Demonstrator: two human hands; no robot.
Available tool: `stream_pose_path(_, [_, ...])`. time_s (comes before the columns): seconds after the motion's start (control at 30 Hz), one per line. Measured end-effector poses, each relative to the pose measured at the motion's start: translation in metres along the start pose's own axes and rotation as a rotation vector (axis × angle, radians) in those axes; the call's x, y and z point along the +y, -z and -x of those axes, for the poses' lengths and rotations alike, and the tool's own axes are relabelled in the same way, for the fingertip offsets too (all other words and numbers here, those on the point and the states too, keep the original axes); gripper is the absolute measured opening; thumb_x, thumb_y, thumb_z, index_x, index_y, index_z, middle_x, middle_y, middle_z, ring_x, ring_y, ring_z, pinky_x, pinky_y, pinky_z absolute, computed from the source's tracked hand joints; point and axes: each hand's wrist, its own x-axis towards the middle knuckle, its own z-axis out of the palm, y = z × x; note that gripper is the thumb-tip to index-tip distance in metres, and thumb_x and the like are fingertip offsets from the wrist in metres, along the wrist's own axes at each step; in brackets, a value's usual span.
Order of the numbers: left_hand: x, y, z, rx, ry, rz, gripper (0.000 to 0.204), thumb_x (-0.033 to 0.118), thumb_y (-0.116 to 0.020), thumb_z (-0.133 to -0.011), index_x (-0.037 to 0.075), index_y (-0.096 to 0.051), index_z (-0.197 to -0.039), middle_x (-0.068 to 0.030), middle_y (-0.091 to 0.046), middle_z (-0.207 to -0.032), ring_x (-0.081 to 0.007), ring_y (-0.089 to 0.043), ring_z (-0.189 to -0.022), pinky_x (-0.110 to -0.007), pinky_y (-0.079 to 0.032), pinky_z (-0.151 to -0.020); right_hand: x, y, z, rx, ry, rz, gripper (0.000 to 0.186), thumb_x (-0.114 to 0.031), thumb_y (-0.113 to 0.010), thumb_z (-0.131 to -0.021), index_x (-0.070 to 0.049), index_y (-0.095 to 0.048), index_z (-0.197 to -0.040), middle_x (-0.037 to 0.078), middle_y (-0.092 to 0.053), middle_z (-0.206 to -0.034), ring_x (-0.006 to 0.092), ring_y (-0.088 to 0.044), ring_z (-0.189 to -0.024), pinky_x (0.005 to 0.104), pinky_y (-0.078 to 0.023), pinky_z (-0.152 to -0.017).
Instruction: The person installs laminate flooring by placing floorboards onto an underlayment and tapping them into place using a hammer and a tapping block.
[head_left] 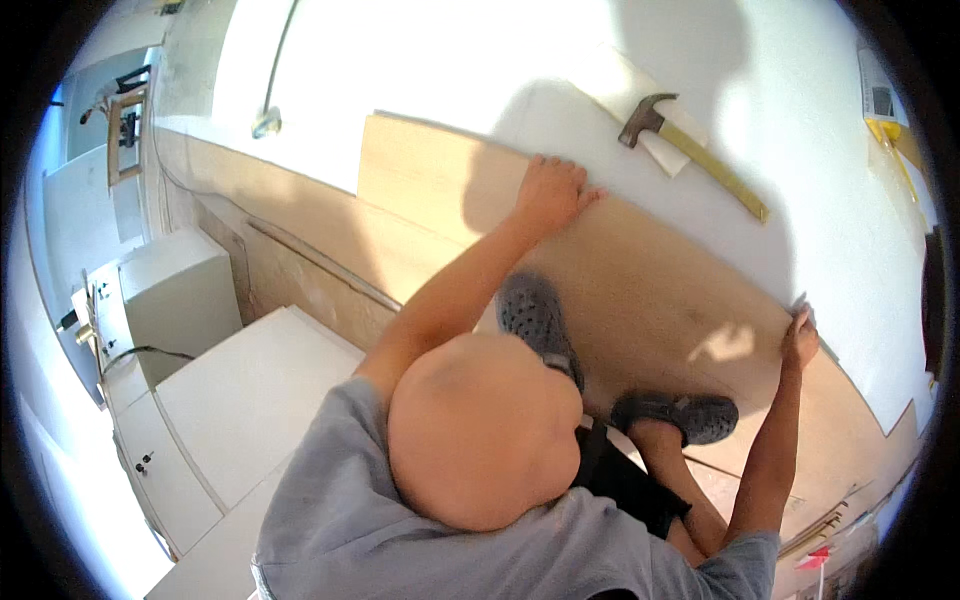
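Observation:
A light-brown floor plank (680, 262) lies across the laid boards, its far edge against a white sheet. My left hand (555, 192) is on that far edge near the middle, with the fingers curled over it. Farther right, my right hand (800, 342) grips the same edge close to the plank's right part; its fingertips are partly hidden. Beyond the plank, a claw hammer (712, 168) with a yellowish handle rests on the white sheet, over a pale strip (660, 152). Neither hand touches the hammer.
My feet, in dark grey clogs (535, 310), stand on the boards. White cabinets (265, 400) stand at the left, with a thin cable (215, 195) along the boards' edge nearby. The white sheet (440, 60) covers the far floor. A yellow-and-white item (882, 128) lies at the far right.

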Motion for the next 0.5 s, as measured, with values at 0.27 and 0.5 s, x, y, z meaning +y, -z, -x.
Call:
stream_pose_path(0.27, [-0.02,0.001,0.004,-0.114,-0.017,0.057,0.056,0.055,-0.047,-0.101,0.006,-0.073,-0.094,-0.0132,-0.07,-0.093,-0.0316,-0.064,-0.098,-0.048,-0.042,-0.092,-0.031,0.011,0.01,0.005,0.088,-0.077,0.068,-0.054,-0.033,-0.106,0.001,-0.073,-0.105,0.027,-0.072,-0.095,0.0456,-0.068,-0.094,0.0522,-0.051,-0.085])
stream_pose_path(0.5, [-0.146,0.058,0.017,-0.079,0.254,0.037,0.061,0.049,-0.039,-0.107,0.002,-0.073,-0.087,-0.0162,-0.072,-0.095,-0.0354,-0.063,-0.097,-0.051,-0.041,-0.101,-0.163,-0.013,0.048,-0.055,0.485,-0.048,0.049,-0.036,-0.041,-0.108,0.002,-0.064,-0.086,0.025,-0.067,-0.086,0.0464,-0.061,-0.081,0.0546,-0.046,-0.074])
